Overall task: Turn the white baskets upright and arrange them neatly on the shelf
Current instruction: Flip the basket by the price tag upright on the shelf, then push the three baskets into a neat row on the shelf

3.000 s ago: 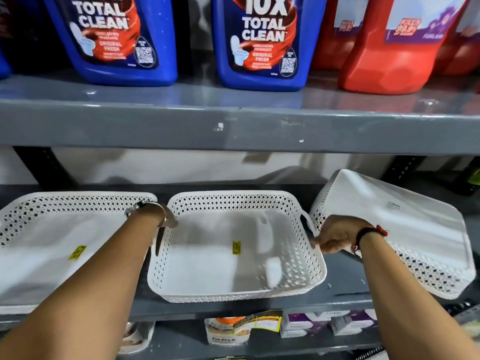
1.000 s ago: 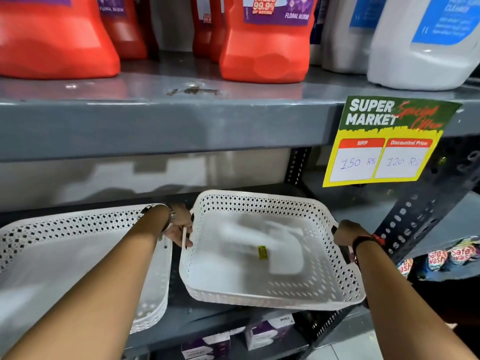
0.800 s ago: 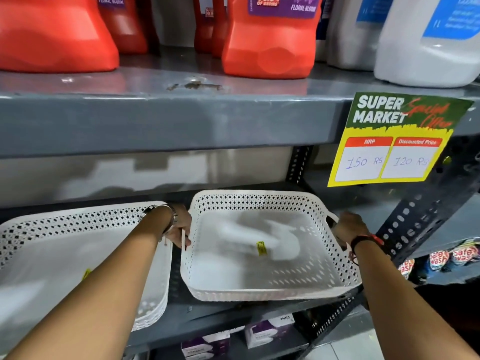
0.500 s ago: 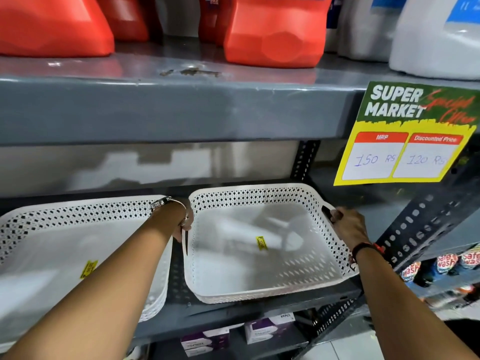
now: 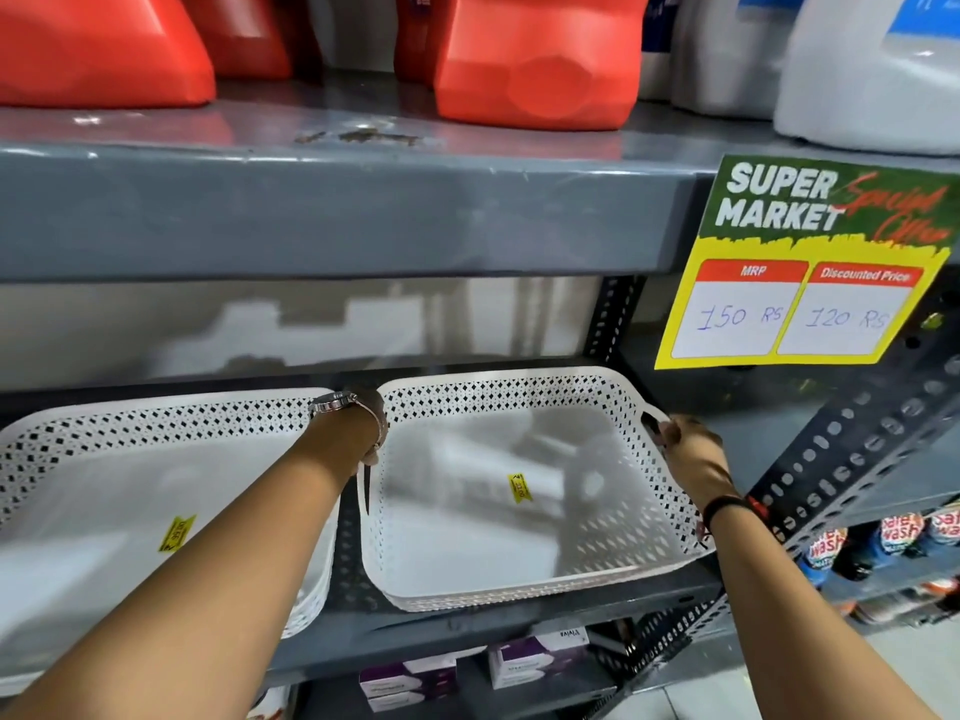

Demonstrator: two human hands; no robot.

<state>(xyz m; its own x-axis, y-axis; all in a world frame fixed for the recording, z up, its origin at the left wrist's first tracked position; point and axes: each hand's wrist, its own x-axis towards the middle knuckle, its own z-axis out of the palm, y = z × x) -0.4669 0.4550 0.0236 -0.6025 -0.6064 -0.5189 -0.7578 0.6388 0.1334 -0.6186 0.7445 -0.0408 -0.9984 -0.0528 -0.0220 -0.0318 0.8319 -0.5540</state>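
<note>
A white perforated basket [image 5: 498, 553] stands upright at the right end of the grey shelf [image 5: 519, 623], a yellow sticker on its floor. My left hand [image 5: 371, 433] is mostly hidden behind my wrist and grips the basket's left handle. My right hand [image 5: 691, 454] holds the right handle. A second white basket [image 5: 130, 491] sits upright to the left, close beside the first, partly covered by my left forearm.
The upper grey shelf [image 5: 337, 210] carries red jugs [image 5: 535, 65] and a white jug [image 5: 872, 80] just above. A yellow price sign [image 5: 800, 267] hangs at the right. A perforated upright post [image 5: 852, 459] stands right of my right hand. Small boxes [image 5: 535, 662] lie below.
The right basket slid back onto the shelf and now rests flat on it; both hands stayed on its handles. Three seconds ago it lay upside down, tilted, further right.
</note>
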